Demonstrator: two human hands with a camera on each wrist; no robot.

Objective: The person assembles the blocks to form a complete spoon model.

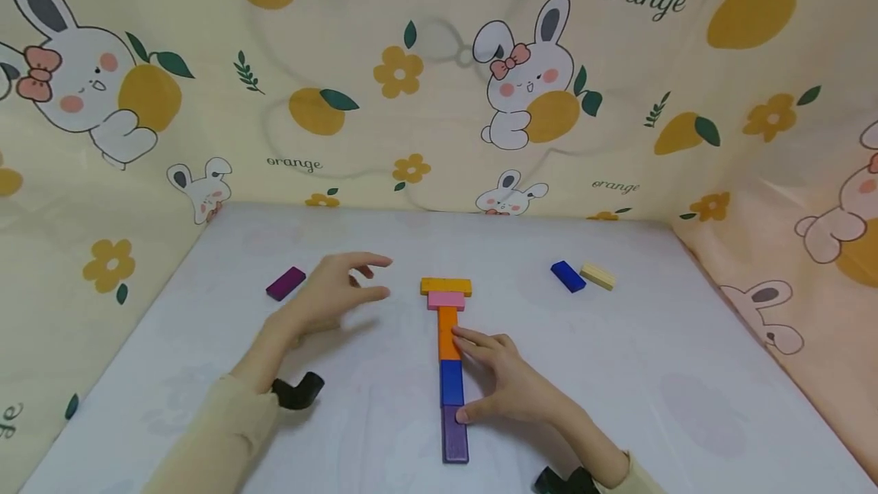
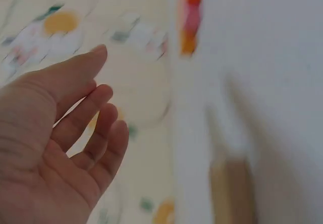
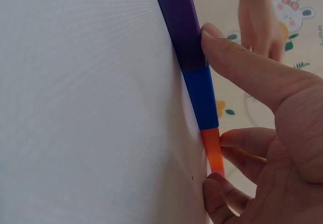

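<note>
A line of blocks runs up the middle of the table in the head view: a purple block point(image 1: 455, 437) nearest, then a blue block point(image 1: 451, 383) and an orange block point(image 1: 448, 332). Across its far end lie a pink block point(image 1: 446, 300) and a yellow-orange block point(image 1: 446, 286). My right hand point(image 1: 511, 383) rests along the line's right side, thumb on the purple block and fingertips at the orange one, not wrapped round either. Left of the line, my left hand point(image 1: 336, 288) hovers empty, fingers loosely bent and thumb apart.
A dark magenta block point(image 1: 286, 283) lies beyond my left wrist. At the far right, another blue block point(image 1: 568, 277) sits beside a pale yellow block point(image 1: 597, 277). Printed cloth point(image 1: 439, 120) hangs behind the white table point(image 1: 384, 433).
</note>
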